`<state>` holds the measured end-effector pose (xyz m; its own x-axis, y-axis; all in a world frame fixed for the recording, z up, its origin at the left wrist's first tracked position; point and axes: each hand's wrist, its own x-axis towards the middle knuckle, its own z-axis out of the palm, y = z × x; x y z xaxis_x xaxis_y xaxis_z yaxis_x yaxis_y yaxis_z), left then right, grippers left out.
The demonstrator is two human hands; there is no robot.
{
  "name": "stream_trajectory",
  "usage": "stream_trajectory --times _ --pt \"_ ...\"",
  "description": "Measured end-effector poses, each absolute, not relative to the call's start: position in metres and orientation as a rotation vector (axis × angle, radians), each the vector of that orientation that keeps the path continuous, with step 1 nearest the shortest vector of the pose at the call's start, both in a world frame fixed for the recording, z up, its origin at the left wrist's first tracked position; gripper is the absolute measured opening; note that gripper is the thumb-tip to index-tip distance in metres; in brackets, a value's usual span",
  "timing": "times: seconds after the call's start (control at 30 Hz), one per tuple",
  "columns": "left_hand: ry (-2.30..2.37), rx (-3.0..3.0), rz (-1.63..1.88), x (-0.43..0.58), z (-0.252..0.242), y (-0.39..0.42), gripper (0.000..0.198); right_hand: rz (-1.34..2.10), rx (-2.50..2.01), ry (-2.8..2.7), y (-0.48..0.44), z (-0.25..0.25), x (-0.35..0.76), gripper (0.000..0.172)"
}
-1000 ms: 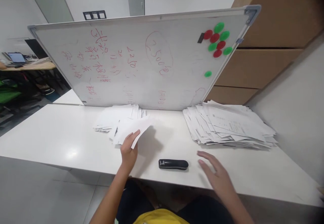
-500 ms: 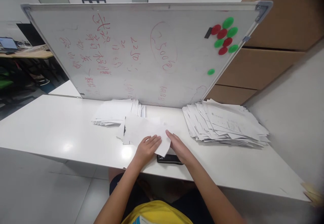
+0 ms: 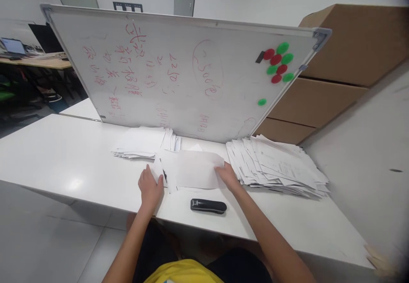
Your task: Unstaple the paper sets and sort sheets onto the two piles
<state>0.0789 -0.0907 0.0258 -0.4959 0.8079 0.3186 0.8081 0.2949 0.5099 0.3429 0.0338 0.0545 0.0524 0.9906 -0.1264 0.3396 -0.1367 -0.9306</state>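
Note:
Several loose sheets of paper (image 3: 198, 170) lie in front of me, overlapping unevenly at their left end, where dark marks show. My right hand (image 3: 228, 177) grips their right edge between thumb and fingers, and the top sheet bows slightly. At the left end my left hand (image 3: 151, 189) has thumb and fingers around a paper corner. Nearer to me, a black stapler (image 3: 208, 206) rests on the white table, apart from both hands.
A paper stack (image 3: 137, 142) stands behind at the left, a larger stack (image 3: 281, 163) at the right. A leaning whiteboard (image 3: 179, 78) with red writing and round magnets (image 3: 276, 59) borders the table (image 3: 64, 155). Cardboard boxes (image 3: 332, 99) are piled behind it at the right.
My left hand has moved left from the top of the paper to its left end. My right hand now holds the right edge. The stapler is uncovered, and the view has shifted slightly.

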Motion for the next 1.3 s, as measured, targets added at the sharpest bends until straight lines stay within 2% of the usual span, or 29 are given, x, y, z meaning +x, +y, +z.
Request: stream_trajectory --times 0.13,0.3,0.37,0.47,0.57,0.67,0.73,0.8,0.83,0.9,0.97,1.07,1.17,1.3 --pt "-2.66 -1.634 -1.017 0.081 0.031 -0.089 0.06 1.074 -1.596 -1.355 0.037 0.05 0.346 0.038" --pt "-2.693 -1.492 -1.646 0.071 0.039 -0.107 0.054 1.046 -1.606 -1.292 0.032 0.054 0.36 0.043" --pt "-2.707 -1.335 -1.729 0.058 0.042 -0.122 0.051 1.043 -1.61 -1.263 0.028 0.057 0.371 0.041" --pt "-2.723 -1.129 -1.592 0.029 0.043 -0.145 0.052 1.036 -1.618 -1.218 0.02 0.064 0.391 0.04" --pt "-2.628 -1.101 -1.289 0.007 0.041 -0.158 0.058 1.025 -1.63 -1.167 0.005 0.074 0.405 0.043" --pt "-2.405 -1.129 -1.079 0.016 0.047 -0.16 0.067 0.826 -1.59 -1.148 -0.027 0.085 0.398 0.045" --pt "-2.29 -1.311 -1.123 0.047 0.059 -0.159 0.073 0.52 -1.493 -1.185 -0.056 0.089 0.377 0.04" --pt "-2.199 -1.756 -1.289 0.094 0.074 -0.16 0.081 0.251 -1.308 -1.298 -0.086 0.089 0.349 0.028" --pt "-2.123 -2.058 -1.378 0.121 0.081 -0.162 0.088 0.181 -1.175 -1.407 -0.099 0.087 0.335 0.023" --pt "-1.885 -2.606 -1.569 0.172 0.089 -0.164 0.099 0.144 -0.962 -1.599 -0.12 0.084 0.312 0.026" --pt "-1.883 -2.552 -1.993 0.211 0.089 -0.164 0.079 0.187 -0.911 -1.723 -0.134 0.081 0.302 0.038" --pt "-2.207 -1.858 -2.42 0.236 0.081 -0.159 0.053 0.259 -0.93 -1.887 -0.148 0.074 0.31 0.059" --pt "-2.413 -1.6 -2.444 0.235 0.077 -0.15 0.041 0.294 -0.878 -2.048 -0.161 0.064 0.332 0.07" --pt "-2.464 -1.641 -2.436 0.227 0.077 -0.137 0.04 0.345 -0.949 -2.028 -0.171 0.05 0.365 0.063"
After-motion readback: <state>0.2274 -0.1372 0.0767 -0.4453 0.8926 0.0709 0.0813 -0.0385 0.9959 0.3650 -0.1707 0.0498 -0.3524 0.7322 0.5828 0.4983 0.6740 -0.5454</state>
